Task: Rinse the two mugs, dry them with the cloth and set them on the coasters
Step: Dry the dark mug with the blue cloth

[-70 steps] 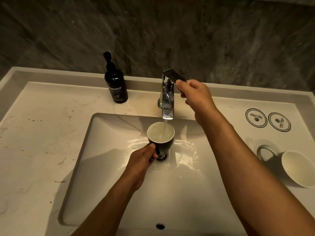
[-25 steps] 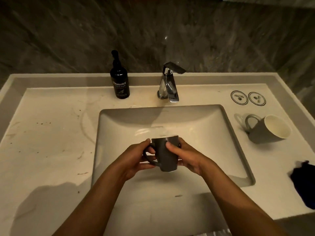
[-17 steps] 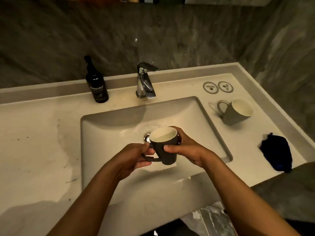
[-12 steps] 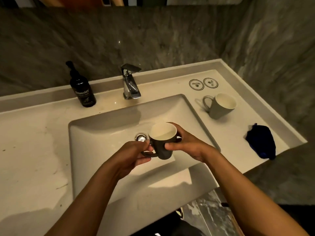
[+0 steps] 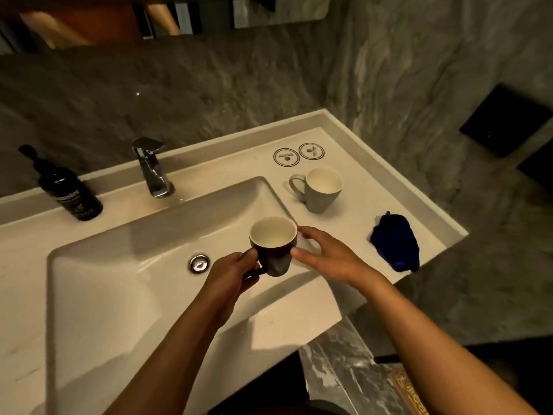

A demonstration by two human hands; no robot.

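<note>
- Fingers [image 5: 244,259] of your left hand [image 5: 230,277] are curling round the handle of the dark mug [image 5: 273,247], holding it upright over the right side of the sink [image 5: 119,283]; your right hand [image 5: 326,254] is hovering just beside the mug with its fingers spread apart, and whether the thumb tip is touching the wall is hard to tell.
- Head view, risks: you are carrying the mug by its handle alone, and a freshly rinsed handle is likely slippery, so it could be twisting out of your grip and dropping into the basin.
- Reaching for the blue cloth [image 5: 395,242] on the surface [image 5: 353,223] means passing near the grey mug [image 5: 321,190]; a careless sweep could be knocking it over or off its spot.
- Drips could be wetting the coasters [image 5: 298,154] if you are skipping the drying.
- Head view, counts: you are looking at two mugs, one held and one standing near the coasters; two round coasters side by side at the back right; one cloth; one faucet [image 5: 152,169]; one dark soap bottle [image 5: 71,193]; one drain [image 5: 199,262].
</note>
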